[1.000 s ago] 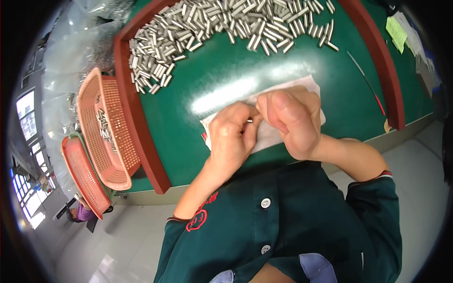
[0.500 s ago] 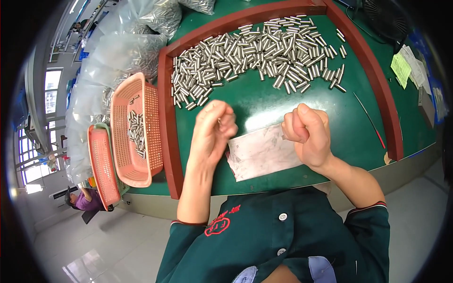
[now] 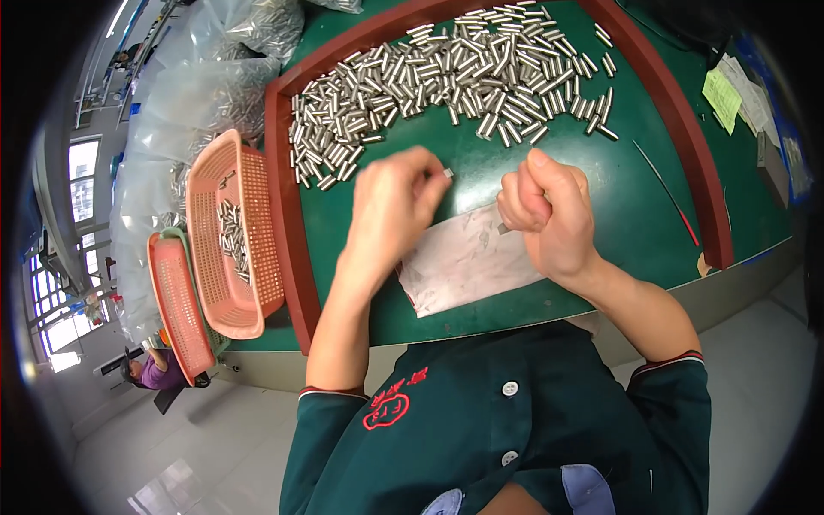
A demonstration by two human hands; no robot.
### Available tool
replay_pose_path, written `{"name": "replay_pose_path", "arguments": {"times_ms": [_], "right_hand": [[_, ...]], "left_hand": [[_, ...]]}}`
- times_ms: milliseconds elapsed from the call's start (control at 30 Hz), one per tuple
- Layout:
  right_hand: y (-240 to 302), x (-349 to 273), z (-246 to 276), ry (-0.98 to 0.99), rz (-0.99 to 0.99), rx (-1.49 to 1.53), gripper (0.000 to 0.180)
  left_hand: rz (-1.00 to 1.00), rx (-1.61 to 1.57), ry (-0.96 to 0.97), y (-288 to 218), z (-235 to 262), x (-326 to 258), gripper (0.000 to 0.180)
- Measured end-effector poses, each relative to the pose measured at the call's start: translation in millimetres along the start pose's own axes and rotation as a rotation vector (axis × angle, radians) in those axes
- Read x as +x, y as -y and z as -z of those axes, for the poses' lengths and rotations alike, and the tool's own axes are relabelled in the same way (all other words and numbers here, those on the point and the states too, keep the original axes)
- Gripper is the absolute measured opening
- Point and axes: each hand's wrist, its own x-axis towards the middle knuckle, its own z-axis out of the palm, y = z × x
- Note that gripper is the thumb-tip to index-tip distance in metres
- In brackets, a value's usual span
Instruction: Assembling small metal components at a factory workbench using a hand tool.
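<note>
A large pile of short metal pins (image 3: pixel 429 77) spreads over the far part of the green tabletop. My left hand (image 3: pixel 390 210) is closed, back up, just in front of the pile, with the shiny end of a metal pin (image 3: pixel 448 172) showing at its fingertips. To its right, my right hand (image 3: pixel 554 219) makes a fist with the thumb on top. A small grey metallic end (image 3: pixel 503 228) pokes out below its curled fingers; the rest of that piece is hidden. Beneath and between both hands lies a stained whitish cloth (image 3: pixel 468 266).
A dark red wooden frame (image 3: pixel 286 215) borders the work area. Left of it stand a pink basket (image 3: pixel 273 232) with some pins inside and another narrow pink basket (image 3: pixel 180 300). Plastic bags of pins (image 3: pixel 232 94) sit behind. A thin red-handled tool (image 3: pixel 665 193) lies at right, near papers (image 3: pixel 721 99).
My left hand has turned back-up and moved toward my right hand, and a pin end now shows at its fingertips. My right fist stays closed, slightly shifted. The whole view has moved a little.
</note>
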Motion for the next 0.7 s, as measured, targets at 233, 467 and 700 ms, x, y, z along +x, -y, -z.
{"name": "replay_pose_path", "arguments": {"times_ms": [233, 467, 700], "right_hand": [[3, -1, -4, 0.024, 0.075, -0.029, 0.045], [-6, 4, -6, 0.059, 0.107, 0.005, 0.047], [-6, 5, -7, 0.08, 0.097, 0.013, 0.046]], "left_hand": [[0.117, -0.223, 0.036, -13, -28, -44, 0.009], [0.103, -0.255, 0.001, -11, -30, -44, 0.007], [0.06, -0.25, -0.029, -9, -32, -46, 0.007]]}}
